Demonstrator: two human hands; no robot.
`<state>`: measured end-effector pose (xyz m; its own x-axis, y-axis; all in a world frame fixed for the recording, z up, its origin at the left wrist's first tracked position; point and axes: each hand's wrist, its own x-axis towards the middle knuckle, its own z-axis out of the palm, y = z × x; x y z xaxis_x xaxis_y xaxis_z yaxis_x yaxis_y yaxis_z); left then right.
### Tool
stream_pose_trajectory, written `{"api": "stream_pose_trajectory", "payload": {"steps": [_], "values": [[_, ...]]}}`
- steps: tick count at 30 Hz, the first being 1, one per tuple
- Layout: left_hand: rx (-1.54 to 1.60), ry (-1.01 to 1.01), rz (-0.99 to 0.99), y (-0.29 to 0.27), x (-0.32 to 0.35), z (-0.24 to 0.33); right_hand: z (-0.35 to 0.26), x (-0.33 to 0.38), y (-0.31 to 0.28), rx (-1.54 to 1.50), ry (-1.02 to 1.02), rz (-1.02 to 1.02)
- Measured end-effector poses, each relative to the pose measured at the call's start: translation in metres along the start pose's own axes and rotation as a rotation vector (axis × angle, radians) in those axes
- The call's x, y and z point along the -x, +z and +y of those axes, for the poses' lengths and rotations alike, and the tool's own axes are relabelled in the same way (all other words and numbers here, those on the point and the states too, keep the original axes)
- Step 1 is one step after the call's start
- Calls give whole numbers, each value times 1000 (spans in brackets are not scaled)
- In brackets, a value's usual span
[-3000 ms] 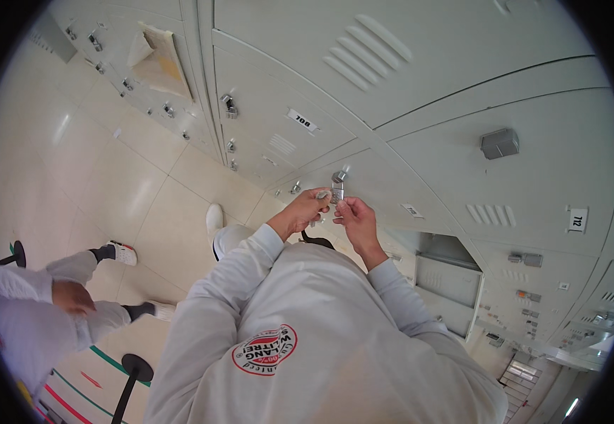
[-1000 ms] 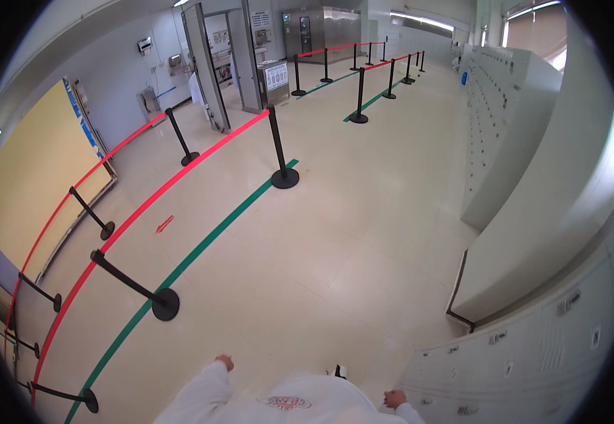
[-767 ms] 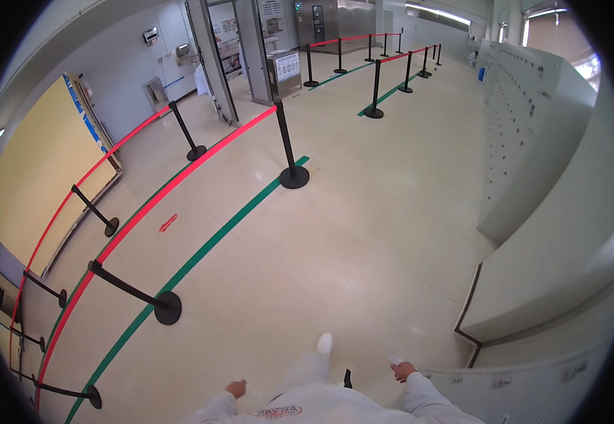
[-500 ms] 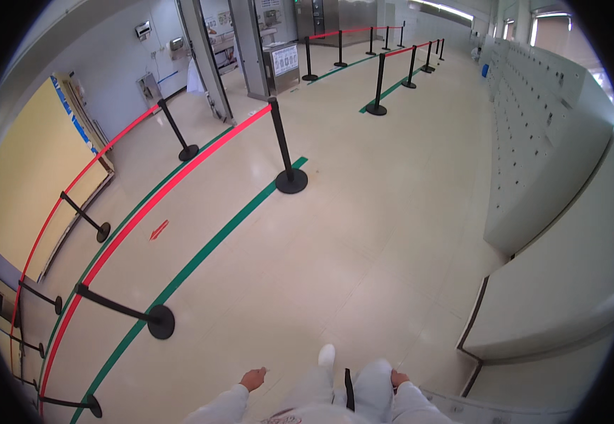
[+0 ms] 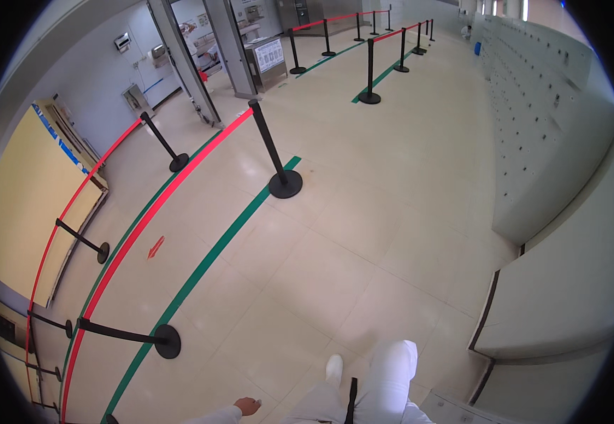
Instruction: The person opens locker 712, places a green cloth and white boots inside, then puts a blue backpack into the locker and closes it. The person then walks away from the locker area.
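My left hand [image 5: 248,405] hangs low at the bottom edge, beside my leg, in a white sleeve [image 5: 215,417]. Its fingers are curled together, and a tiny pale spot shows at the fingertips, too small to name. My right hand is out of the picture; only a bit of white sleeve shows by my right thigh. White trousers [image 5: 392,374] cover my legs, the right knee raised in front. One white shoe [image 5: 334,369] is on the floor. A black strap [image 5: 351,401] hangs between my legs.
Black barrier posts [image 5: 268,145] with red belts [image 5: 173,185] curve along the left, their round bases near green floor lines [image 5: 211,254]. A grey gate frame [image 5: 231,49] stands ahead left. White lockers [image 5: 533,134] line the right. A yellowish panel [image 5: 31,205] leans far left.
The view has moved forward and tilted. My right knee has come up, my right hand has left the picture, and my left hand sits lower. Someone in red now shows beyond the gate.
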<state>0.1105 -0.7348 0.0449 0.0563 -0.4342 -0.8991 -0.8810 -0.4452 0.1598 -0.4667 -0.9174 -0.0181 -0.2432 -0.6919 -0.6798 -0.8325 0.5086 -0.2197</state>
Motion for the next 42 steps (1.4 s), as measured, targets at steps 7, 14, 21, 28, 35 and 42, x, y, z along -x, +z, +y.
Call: {"api": "stream_pose_trajectory", "payload": {"steps": [7, 14, 21, 28, 35, 42], "values": [[-144, -44, -132, -27, 31, 3, 37, 51, 30, -65, 120, -18], [-74, 321, 215, -41, -54, 115, 49, 57, 57, -94, 141, -8], [254, 432, -20, 51, -118, 398, 55, 49, 53, -65, 166, 3], [2, 498, 2, 65, -109, 409, 56, 24, 39, -61, 161, -2], [-117, 386, -116, 102, -98, 344, 62, 12, 41, -124, 152, 18], [-174, 456, -140, 16, -99, 302, 80, -27, 41, -152, 114, 88]]}}
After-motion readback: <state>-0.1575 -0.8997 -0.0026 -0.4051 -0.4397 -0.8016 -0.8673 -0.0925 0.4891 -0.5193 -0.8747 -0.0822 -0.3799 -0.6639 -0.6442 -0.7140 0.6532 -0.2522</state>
